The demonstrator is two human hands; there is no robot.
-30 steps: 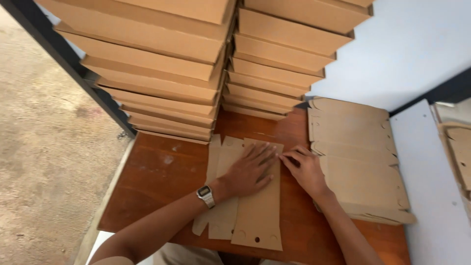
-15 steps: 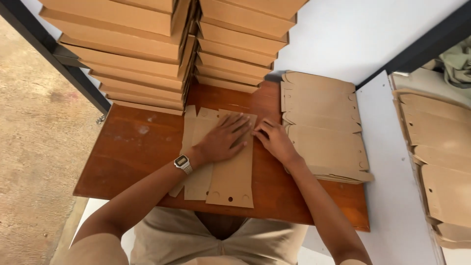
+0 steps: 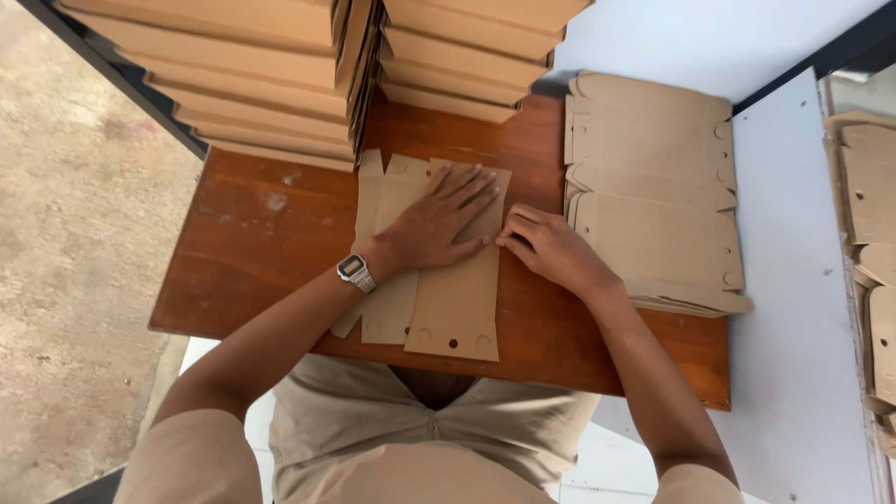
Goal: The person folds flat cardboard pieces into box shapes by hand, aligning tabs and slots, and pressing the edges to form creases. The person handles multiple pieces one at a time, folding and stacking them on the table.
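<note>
A flat brown cardboard box blank (image 3: 439,299) lies on the wooden table (image 3: 261,252) in front of me. My left hand (image 3: 439,219), with a watch on the wrist, presses flat on the blank's upper part with fingers spread. My right hand (image 3: 551,247) rests at the blank's right edge, its fingertips pinching or pushing that edge next to my left fingers. Whether it grips the cardboard is hard to tell.
A pile of flat cardboard blanks (image 3: 653,187) lies to the right on the table. Two tall stacks of folded cardboard boxes (image 3: 280,75) stand at the back. A white board (image 3: 793,327) lies to the right, with more blanks (image 3: 873,233) at the far right edge.
The camera view has shifted so the table sits more central. Both hands stay on the blank in much the same pose, the left flat, the right at its edge.
</note>
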